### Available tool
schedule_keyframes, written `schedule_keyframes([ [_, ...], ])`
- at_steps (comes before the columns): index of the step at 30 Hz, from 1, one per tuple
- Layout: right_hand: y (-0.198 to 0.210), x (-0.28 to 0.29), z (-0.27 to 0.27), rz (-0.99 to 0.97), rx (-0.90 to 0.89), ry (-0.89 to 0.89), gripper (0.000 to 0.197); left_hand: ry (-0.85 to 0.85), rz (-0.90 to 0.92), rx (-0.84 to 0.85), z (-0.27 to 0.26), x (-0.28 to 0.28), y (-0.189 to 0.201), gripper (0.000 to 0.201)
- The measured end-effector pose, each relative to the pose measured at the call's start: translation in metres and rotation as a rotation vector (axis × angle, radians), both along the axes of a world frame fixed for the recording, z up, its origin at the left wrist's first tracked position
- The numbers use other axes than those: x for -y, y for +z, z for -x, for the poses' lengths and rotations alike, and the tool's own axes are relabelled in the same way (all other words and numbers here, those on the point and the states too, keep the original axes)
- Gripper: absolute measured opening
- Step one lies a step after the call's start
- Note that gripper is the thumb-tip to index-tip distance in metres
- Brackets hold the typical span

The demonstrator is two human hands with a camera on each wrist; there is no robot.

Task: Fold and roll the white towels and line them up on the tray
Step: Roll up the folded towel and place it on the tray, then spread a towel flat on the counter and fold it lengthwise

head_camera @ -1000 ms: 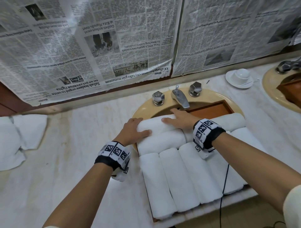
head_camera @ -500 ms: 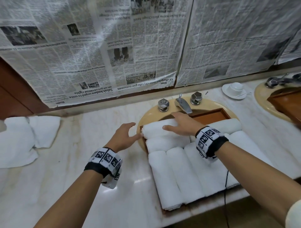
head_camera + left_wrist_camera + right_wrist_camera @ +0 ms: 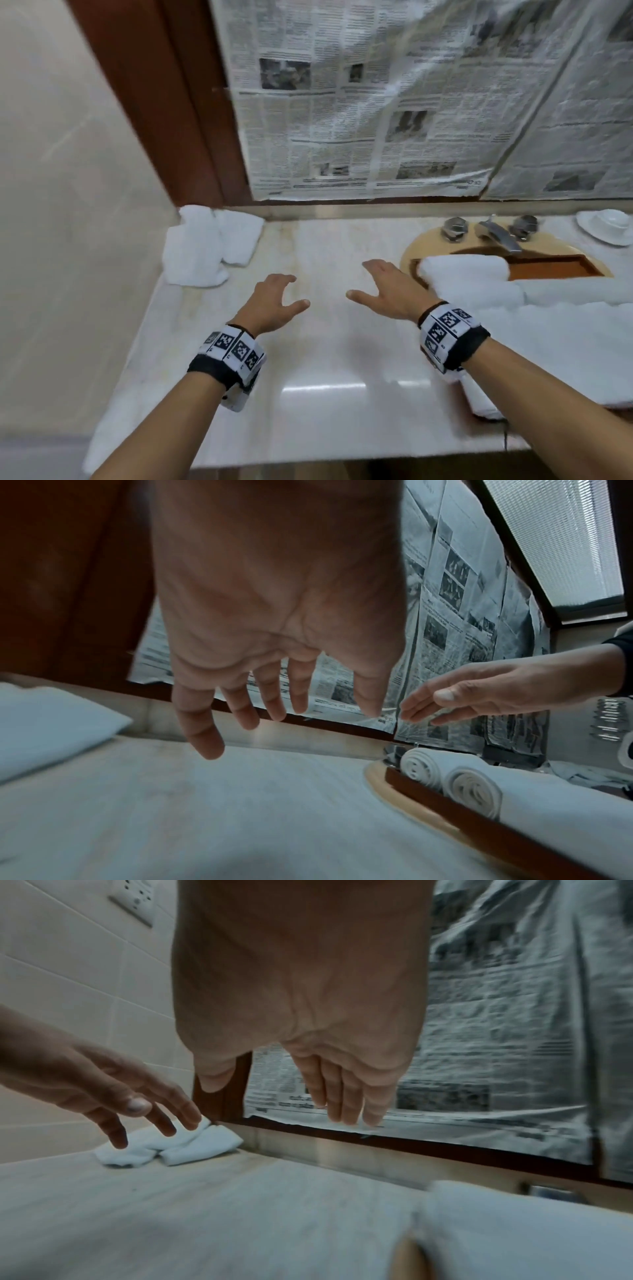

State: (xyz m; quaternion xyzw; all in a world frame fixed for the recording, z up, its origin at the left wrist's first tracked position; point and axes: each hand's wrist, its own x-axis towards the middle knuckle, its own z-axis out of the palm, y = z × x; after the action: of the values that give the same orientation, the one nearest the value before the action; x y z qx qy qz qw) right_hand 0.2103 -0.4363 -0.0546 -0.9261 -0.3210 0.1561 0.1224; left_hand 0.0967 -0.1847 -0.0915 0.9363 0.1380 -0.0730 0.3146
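Several rolled white towels (image 3: pixel 472 277) lie packed on the brown wooden tray (image 3: pixel 555 270) at the right; their spiral ends (image 3: pixel 472 791) face the left wrist view. A loose heap of white towels (image 3: pixel 209 246) sits in the counter's back left corner, also visible as loose towels (image 3: pixel 171 1142) in the right wrist view. My left hand (image 3: pixel 293 291) and right hand (image 3: pixel 359 279) hover palm-down over the marble between heap and tray. Both are spread and hold nothing: left fingers (image 3: pixel 270 696), right fingers (image 3: pixel 342 1096).
The marble counter (image 3: pixel 325 359) ends at a tiled wall (image 3: pixel 68 171) on the left. The tray lies over a yellow basin with a faucet (image 3: pixel 496 236). A cup and saucer (image 3: pixel 606 226) stand at the back right. Newspaper (image 3: pixel 376 120) covers the wall behind.
Both hands have come off the rolled towels on the tray and moved left over the bare counter. The head view has swung left towards the loose heap.
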Motion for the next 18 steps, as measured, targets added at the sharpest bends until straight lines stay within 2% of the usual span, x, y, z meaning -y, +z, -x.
schedule_keyframes([
  [4, -0.009, -0.064, 0.032, -0.021, 0.011, 0.08, 0.086, 0.07, -0.036, -0.031, 0.039, -0.05, -0.007, 0.072],
  [9, -0.018, -0.132, 0.043, -0.011, 0.0, 0.193, 0.083, 0.145, -0.06, -0.033, 0.059, -0.095, -0.014, 0.071],
  [18, -0.054, -0.233, 0.0, 0.006, 0.015, 0.362, 0.07, 0.244, -0.139, -0.092, 0.029, -0.16, -0.035, 0.074],
])
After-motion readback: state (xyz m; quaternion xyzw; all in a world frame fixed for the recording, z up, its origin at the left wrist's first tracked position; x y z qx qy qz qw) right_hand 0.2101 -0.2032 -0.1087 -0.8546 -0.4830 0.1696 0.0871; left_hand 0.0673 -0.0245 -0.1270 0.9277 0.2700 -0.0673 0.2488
